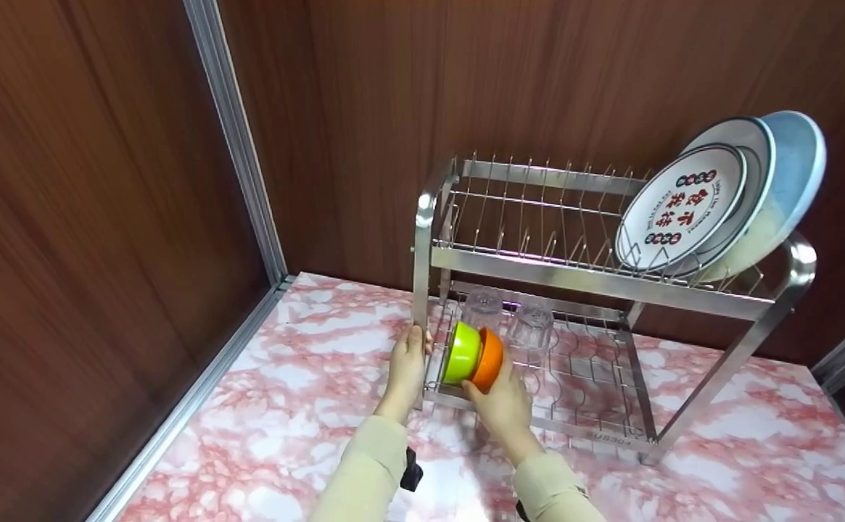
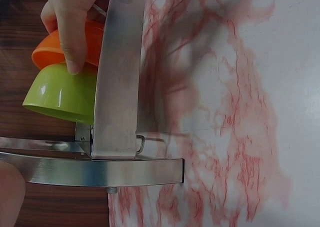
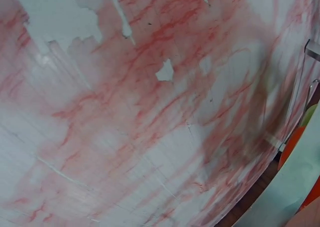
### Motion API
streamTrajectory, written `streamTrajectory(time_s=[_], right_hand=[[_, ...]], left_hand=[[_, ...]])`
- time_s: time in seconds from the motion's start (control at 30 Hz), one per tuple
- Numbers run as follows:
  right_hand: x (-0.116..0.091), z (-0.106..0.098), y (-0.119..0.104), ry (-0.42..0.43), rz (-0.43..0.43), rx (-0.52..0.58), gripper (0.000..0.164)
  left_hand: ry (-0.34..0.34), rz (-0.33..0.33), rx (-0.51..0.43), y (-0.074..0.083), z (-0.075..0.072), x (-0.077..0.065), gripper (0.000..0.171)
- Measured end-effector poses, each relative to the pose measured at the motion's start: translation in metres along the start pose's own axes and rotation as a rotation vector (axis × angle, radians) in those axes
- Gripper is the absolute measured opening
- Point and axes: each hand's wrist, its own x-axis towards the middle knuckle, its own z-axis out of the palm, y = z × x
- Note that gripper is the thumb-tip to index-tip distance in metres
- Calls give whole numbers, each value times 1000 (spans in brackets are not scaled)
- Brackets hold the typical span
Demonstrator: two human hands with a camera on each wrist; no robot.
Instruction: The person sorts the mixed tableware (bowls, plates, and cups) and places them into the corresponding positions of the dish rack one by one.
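Observation:
A green bowl (image 1: pixel 462 353) and an orange bowl (image 1: pixel 489 359) stand tipped on their sides, side by side, at the left end of the lower shelf of a metal dish rack (image 1: pixel 531 268). My right hand (image 1: pixel 503 406) grips the orange bowl from the right, its thumb at the front by the green one. In the left wrist view that thumb reaches over the orange bowl (image 2: pixel 92 39) to the edge of the green bowl (image 2: pixel 62 92). My left hand (image 1: pixel 406 366) holds the rack's left front post. The right wrist view catches only a sliver of the orange bowl (image 3: pixel 292 144).
Two clear glasses (image 1: pixel 531 330) stand upside down behind the bowls. Plates (image 1: pixel 683 210) and a large pale blue bowl (image 1: pixel 799 167) lean at the right of the upper shelf. Wood-grain panels (image 1: pixel 364 109) rise behind and left of the marbled tabletop (image 1: pixel 262 435).

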Motion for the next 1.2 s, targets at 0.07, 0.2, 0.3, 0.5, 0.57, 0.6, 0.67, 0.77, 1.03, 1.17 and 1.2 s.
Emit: streamTrajectory(time_s=[0.07,0.2,0.3,0.5,0.57,0.6,0.67,0.77,1.03,1.17,1.2], right_hand=[[-1,0,1,13,-8,-1,92],[-2,1,3,31,-15,-15,93],[-3,-1,4,26,-10,-23,94],[-10,-9,11,54,-37,-7,92],[-14,-15,17,74,-49,13,90],[-17,-19,19,83,-49,27,89],[-22,-28,25,86,-44,48,89],[-29,-44,36,85,-24,62,88],[-45,-86,74,156,-35,96,86],[-49,-111,90,232,-28,132,83],[-49,-118,93,243,-10,151,83]], left_hand=[[1,-5,2,0,0,0,34],[6,-8,-3,-2,0,2,33],[7,-7,-9,-2,1,2,32],[10,-12,2,0,1,1,37],[8,-9,5,0,1,1,38],[8,-8,4,0,1,1,38],[6,-4,-4,-1,0,1,37],[6,-4,-6,-1,0,1,34],[2,-19,-15,-1,0,0,31],[12,-19,-1,-1,1,0,32],[14,-20,-4,-2,2,0,33]])
